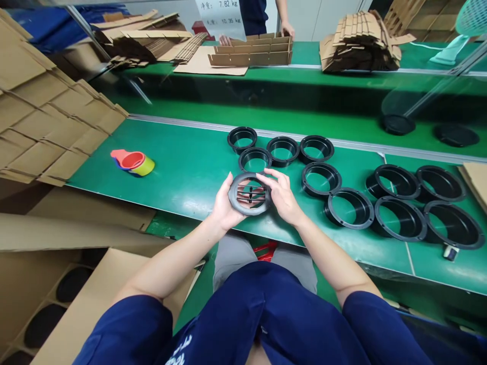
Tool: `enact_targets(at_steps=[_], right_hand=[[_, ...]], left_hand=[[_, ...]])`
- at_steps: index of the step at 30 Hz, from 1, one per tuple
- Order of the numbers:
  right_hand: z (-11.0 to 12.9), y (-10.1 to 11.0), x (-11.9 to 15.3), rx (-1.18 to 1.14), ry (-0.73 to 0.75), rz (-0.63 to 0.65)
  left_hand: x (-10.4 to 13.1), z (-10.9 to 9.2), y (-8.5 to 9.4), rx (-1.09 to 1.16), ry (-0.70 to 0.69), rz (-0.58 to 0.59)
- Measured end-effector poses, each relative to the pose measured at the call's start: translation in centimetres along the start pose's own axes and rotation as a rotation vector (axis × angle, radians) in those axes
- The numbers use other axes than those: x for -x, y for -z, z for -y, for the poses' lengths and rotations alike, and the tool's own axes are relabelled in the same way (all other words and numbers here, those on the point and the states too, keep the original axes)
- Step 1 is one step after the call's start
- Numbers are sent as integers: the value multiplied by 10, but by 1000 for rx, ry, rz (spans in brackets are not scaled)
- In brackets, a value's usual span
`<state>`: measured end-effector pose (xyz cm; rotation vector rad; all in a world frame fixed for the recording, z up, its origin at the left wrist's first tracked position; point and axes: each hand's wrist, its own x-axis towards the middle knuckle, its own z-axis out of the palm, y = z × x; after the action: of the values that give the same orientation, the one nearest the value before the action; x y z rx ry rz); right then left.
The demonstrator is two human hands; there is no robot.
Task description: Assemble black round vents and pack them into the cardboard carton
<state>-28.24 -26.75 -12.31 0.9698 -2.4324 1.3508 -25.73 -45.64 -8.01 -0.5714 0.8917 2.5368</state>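
Black barred ring (pixel 250 194): left hand (pixel 225 204) cupped behind, fingers curled; right hand (pixel 283 198) pinching opposite rim.

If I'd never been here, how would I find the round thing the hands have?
Start at the long green table and go to its near edge, in front of the dark blue shirt. There the left hand holds a dark ring, and the right hand touches it. Thin bars cross its middle; the black rings on the table look open.

Bare forearms (pixel 178 253) angled inward, left hand (pixel 225 207) cupped, right hand (pixel 284 198) opposite with palm turned inward.
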Motion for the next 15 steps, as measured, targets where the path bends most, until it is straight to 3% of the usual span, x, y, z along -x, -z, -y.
enact_targets(at_steps=[4, 9, 12, 13, 15], right_hand=[[-2, -5, 2, 170, 212, 146], [1, -4, 3, 192, 108, 209], [1, 0, 4, 116, 89, 197], [0, 1, 3, 101, 93, 185], [-4, 2, 3, 100, 95, 151]], left_hand=[[-5, -2, -1, 66, 37, -24], [0, 5, -7, -46, 73, 57], [-6, 4, -5, -254, 69, 19], [-12, 1, -3, -344, 3, -43], [-34, -11, 4, -508, -302, -251]])
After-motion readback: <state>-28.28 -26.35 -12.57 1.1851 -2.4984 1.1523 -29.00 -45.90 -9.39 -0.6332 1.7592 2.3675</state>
